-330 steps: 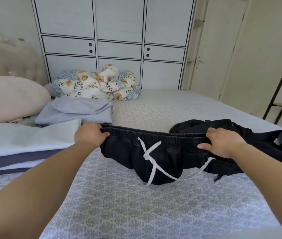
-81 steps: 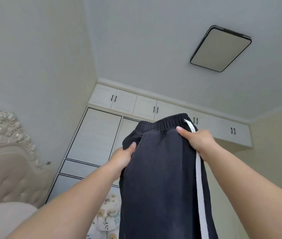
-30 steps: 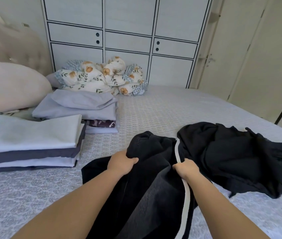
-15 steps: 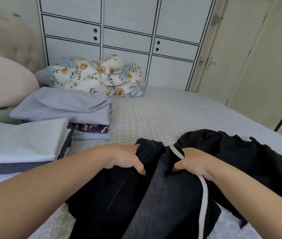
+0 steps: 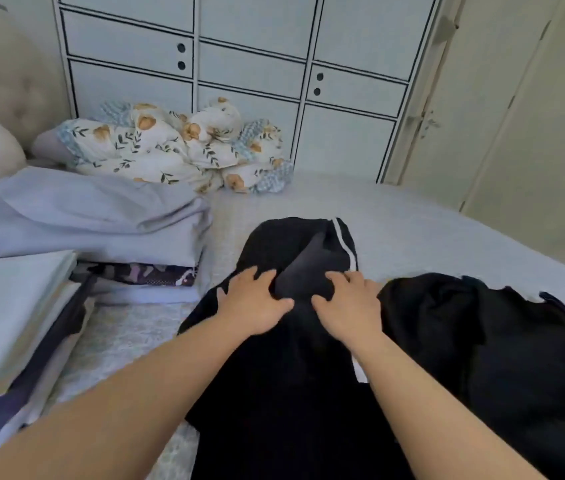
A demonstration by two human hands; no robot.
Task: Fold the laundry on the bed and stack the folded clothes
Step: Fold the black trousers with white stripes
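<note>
Head view shows dark track pants (image 5: 295, 358) with a white side stripe laid lengthwise down the middle of the bed (image 5: 430, 230), running from the near edge toward the wardrobe (image 5: 250, 74). Both hands lie palm-down on the cloth side by side: the left hand (image 5: 251, 306) and the right hand (image 5: 348, 308) each have a loose, spread grip, fingers apart and pressing on the fabric rather than pinching it, probably to flatten the legs before the next fold. A second crumpled black garment (image 5: 502, 348) waits just beside the pants toward the bed's right edge, touching them. Along the left edge sit two stacks of folded clothes, a near stack (image 5: 11, 323) and a lilac-topped far stack (image 5: 101, 223), where the pants presumably go. A floral quilt (image 5: 177, 147) is bundled at the far edge.
</note>
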